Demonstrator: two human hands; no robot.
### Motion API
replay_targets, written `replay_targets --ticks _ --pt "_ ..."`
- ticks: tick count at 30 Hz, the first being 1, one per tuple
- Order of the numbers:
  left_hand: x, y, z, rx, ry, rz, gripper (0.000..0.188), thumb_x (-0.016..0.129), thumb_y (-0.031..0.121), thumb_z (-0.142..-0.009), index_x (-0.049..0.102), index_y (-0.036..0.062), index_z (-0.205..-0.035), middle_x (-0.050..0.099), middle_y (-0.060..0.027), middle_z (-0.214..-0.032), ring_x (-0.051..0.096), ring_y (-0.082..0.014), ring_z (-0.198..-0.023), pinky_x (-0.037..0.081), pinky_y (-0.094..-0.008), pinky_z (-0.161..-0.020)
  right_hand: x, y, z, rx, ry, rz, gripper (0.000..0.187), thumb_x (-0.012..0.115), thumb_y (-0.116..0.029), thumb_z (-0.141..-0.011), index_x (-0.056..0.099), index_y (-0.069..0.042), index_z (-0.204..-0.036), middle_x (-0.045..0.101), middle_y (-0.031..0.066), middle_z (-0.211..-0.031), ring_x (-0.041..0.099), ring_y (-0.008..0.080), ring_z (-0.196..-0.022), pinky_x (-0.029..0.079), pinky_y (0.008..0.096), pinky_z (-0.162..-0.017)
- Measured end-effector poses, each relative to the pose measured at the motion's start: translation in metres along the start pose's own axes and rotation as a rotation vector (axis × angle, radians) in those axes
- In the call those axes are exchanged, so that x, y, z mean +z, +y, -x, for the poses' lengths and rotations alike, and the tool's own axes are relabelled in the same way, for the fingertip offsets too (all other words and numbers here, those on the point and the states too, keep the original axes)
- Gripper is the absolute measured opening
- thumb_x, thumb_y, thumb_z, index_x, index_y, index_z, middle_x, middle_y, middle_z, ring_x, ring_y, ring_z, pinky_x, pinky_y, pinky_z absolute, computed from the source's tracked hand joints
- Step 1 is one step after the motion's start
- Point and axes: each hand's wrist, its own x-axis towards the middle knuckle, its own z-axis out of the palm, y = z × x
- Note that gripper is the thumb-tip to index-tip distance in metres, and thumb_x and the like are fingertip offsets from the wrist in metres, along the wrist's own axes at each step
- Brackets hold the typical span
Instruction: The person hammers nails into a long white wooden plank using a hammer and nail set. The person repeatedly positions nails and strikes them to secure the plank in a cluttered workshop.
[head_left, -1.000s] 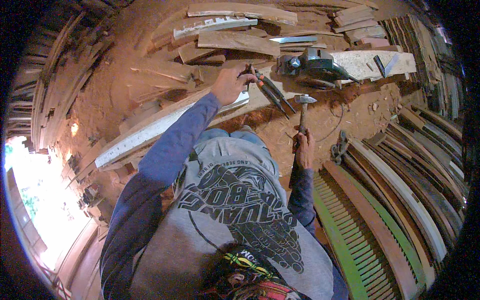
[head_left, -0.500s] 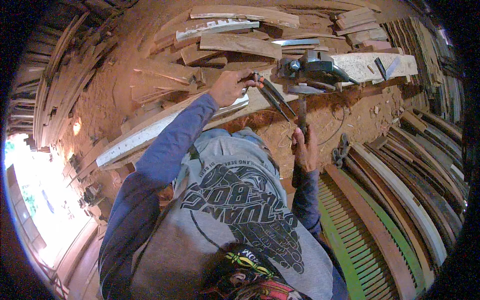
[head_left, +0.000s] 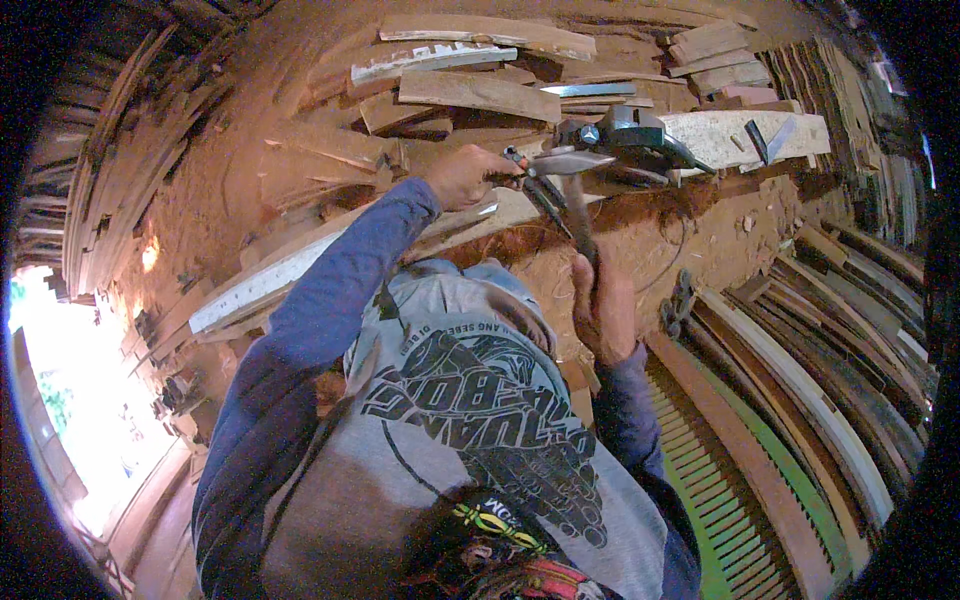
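Note:
My left hand [head_left: 462, 176] reaches forward in a blue sleeve and grips a pair of dark pliers [head_left: 538, 188], whose jaws point down and right over a long pale plank [head_left: 290, 272] on the workbench. My right hand [head_left: 602, 308] is closed around the wooden handle of a hammer [head_left: 578, 205]. The hammer's metal head is raised just right of the pliers, close to my left hand. What the pliers pinch is too small to tell.
A grey power tool [head_left: 632, 132] sits on a whitish board [head_left: 742, 136] right behind the hammer. Loose wooden offcuts [head_left: 480, 92] are piled at the back. Green and brown louvred shutters [head_left: 722, 492] lean at the right. Sawdust covers the bench.
The hammer head has risen and shifted left toward the pliers. My left hand has stayed on the pliers at the plank.

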Motion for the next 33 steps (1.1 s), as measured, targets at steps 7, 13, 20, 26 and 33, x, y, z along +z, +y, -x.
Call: replay_targets --ticks 7,13,20,26,33 --pt "-0.005 0.0 -0.006 0.002 -0.061 0.025 0.051 0.053 -0.011 -0.073 0.067 0.007 -0.118 0.07 -0.0192 -0.107 0.067 -0.0386 -0.101 0.052 -0.0448 -0.091 -0.007 -0.014 0.004 0.034 0.26 -0.235 0.037 0.045 -0.032 -0.104 0.054 0.0 -0.12 0.055 0.0068 -0.071 0.052 0.0204 -0.058 0.04 0.0355 -0.051" --pt "-0.004 -0.002 -0.01 0.064 -0.049 0.05 0.046 0.059 -0.008 -0.075 0.067 0.0076 -0.118 0.07 -0.0196 -0.105 0.067 -0.0399 -0.1 0.052 -0.0457 -0.088 -0.018 -0.009 -0.003 0.069 0.087 -0.026 0.03 0.048 -0.027 -0.103 0.056 -0.001 -0.113 0.059 0.0182 -0.075 0.056 0.0376 -0.062 0.046 0.0431 -0.056" --pt "-0.006 -0.001 -0.012 0.014 -0.063 -0.045 0.045 0.057 -0.011 -0.077 0.068 0.0075 -0.116 0.07 -0.0197 -0.103 0.068 -0.0371 -0.099 0.052 -0.0449 -0.088 -0.005 -0.003 -0.003 0.177 -0.097 0.058 0.03 0.053 -0.026 -0.1 0.055 -0.001 -0.117 0.06 0.0114 -0.079 0.057 0.0274 -0.066 0.043 0.0368 -0.052" --pt "-0.006 0.0 -0.009 0.008 -0.08 0.03 0.045 0.057 -0.01 -0.076 0.068 0.0073 -0.116 0.07 -0.0211 -0.102 0.069 -0.0351 -0.099 0.053 -0.0443 -0.089 -0.024 -0.007 -0.003 0.081 0.181 -0.414 0.03 0.051 -0.029 -0.102 0.055 0.0 -0.108 0.063 0.0092 -0.087 0.059 0.0244 -0.066 0.044 0.0385 -0.051" --pt "0.001 -0.016 -0.028 0.114 -0.123 -0.147 0.037 0.062 -0.004 -0.078 0.07 0.0085 -0.111 0.073 -0.0155 -0.096 0.072 -0.0304 -0.089 0.055 -0.0405 -0.083 0.012 0.024 -0.003 0.073 -0.197 0.097 0.028 0.051 -0.027 -0.102 0.054 0.0 -0.102 0.061 0.0236 -0.074 0.056 0.0441 -0.06 0.044 0.0473 -0.054"
